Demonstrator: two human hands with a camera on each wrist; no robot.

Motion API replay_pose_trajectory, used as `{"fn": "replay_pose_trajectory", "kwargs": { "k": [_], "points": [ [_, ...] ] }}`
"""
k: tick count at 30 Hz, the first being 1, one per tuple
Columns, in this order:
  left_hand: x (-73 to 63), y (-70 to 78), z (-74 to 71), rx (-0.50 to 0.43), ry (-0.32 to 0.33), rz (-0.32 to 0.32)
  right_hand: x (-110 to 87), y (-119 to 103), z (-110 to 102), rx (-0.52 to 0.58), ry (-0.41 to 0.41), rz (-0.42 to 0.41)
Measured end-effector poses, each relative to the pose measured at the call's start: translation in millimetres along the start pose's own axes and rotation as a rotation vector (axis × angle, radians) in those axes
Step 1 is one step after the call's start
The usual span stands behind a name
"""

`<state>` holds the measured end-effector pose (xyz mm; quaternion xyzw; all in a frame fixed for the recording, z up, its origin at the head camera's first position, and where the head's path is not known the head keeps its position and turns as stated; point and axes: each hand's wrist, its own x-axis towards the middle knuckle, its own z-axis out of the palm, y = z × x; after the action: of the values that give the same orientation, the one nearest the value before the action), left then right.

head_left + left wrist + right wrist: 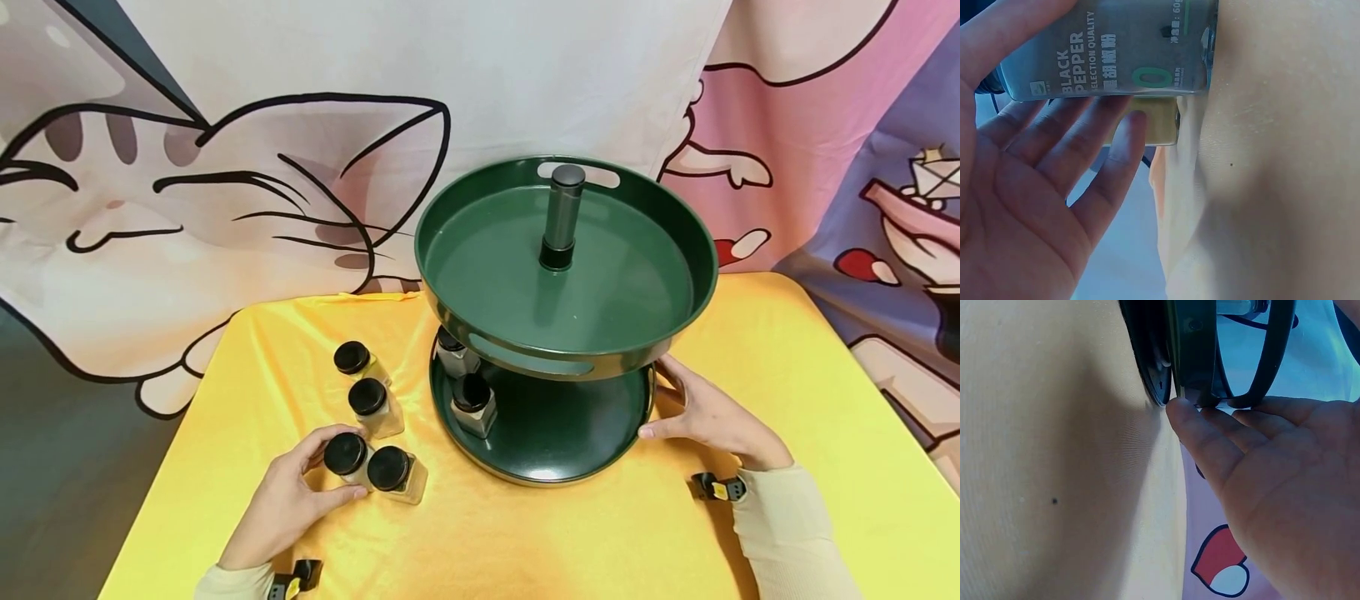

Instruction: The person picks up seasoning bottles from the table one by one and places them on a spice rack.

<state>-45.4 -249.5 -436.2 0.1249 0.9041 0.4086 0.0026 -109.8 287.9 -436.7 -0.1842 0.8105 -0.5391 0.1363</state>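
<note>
My left hand (288,492) is around a square clear jar with a black lid (345,453), thumb on the near side and fingers on the far side. In the left wrist view this black pepper jar (1116,56) shows its printed label between thumb and fingers. Right beside it stands another black-lidded jar (405,477). My right hand (708,412) touches the right side of a green two-tier round tray (543,475) at the lower tier's rim. In the right wrist view its fingers (1207,440) lie fairly straight against the rim's handle opening (1241,356).
Two more black-lidded jars (375,408) (360,360) stand behind on the yellow cloth (525,542). On the lower tier's left side sit two jars (474,406) (455,354). The upper tier (480,267) overhangs them, with a central post (562,217). A printed curtain (525,83) hangs behind.
</note>
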Motion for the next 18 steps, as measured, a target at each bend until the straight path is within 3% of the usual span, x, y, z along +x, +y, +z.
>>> {"fn": "replay_pose_trajectory", "kwargs": {
  "k": [11,18],
  "points": [
    [-1.2,2.7,1.1,0.100,0.053,-0.069,-2.7,0.2,-1.5,-0.043,0.002,0.027],
    [-1.5,4.4,0.1,0.083,0.062,-0.079,-3.9,1.5,-5.3,-0.051,0.009,0.012]
  ]
}}
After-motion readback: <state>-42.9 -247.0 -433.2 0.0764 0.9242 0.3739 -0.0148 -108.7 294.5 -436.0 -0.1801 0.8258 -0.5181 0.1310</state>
